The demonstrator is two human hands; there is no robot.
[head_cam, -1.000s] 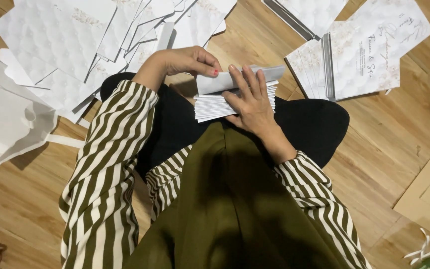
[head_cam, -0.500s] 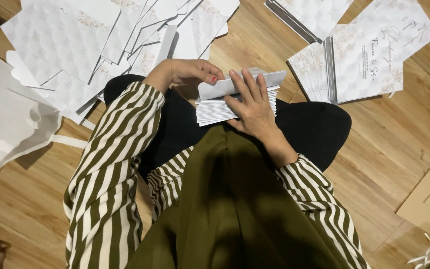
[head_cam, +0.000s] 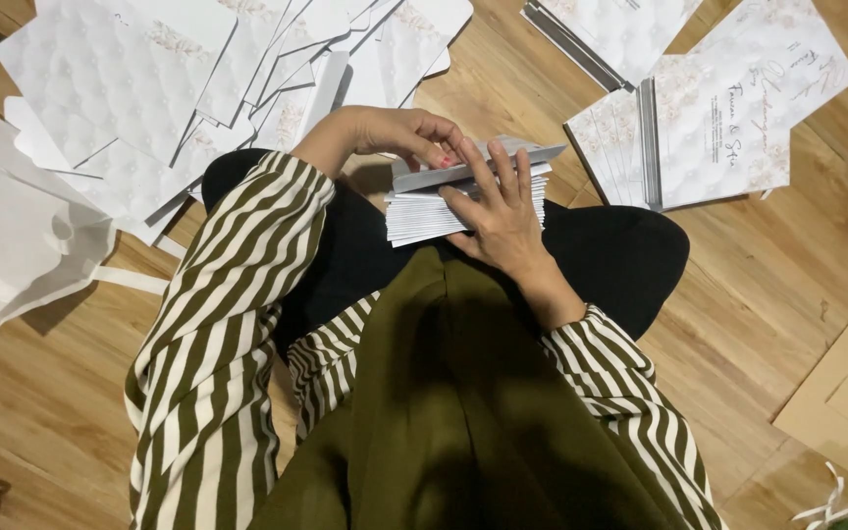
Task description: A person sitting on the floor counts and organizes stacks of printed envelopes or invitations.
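Head view, read left to right. White bag point(head_cam: 12, 245) lies on the wooden floor point(head_cam: 738, 324) at far left, its near end cut off by the frame edge. Beyond it, the loose spread of white quilted-pattern cards point(head_cam: 130, 88) sits a little lower in frame than a second ago; the camera has tipped, the cards look unmoved. Left hand point(head_cam: 395, 132) has curled tighter over the top card point(head_cam: 463, 169), fingers pinching its far-left edge. Stack of cards point(head_cam: 424, 214) rests on the lap, black trousers beneath. Right hand point(head_cam: 503, 211) lies flat across the stack, fingers spread, pressing it down; position barely changed. Judged: top card is being seated or squared. Hidden: stack's right part under the palm. Printed cards point(head_cam: 728, 128) at right, unreadable detail; cardboard point(head_cam: 846, 402) cut off.
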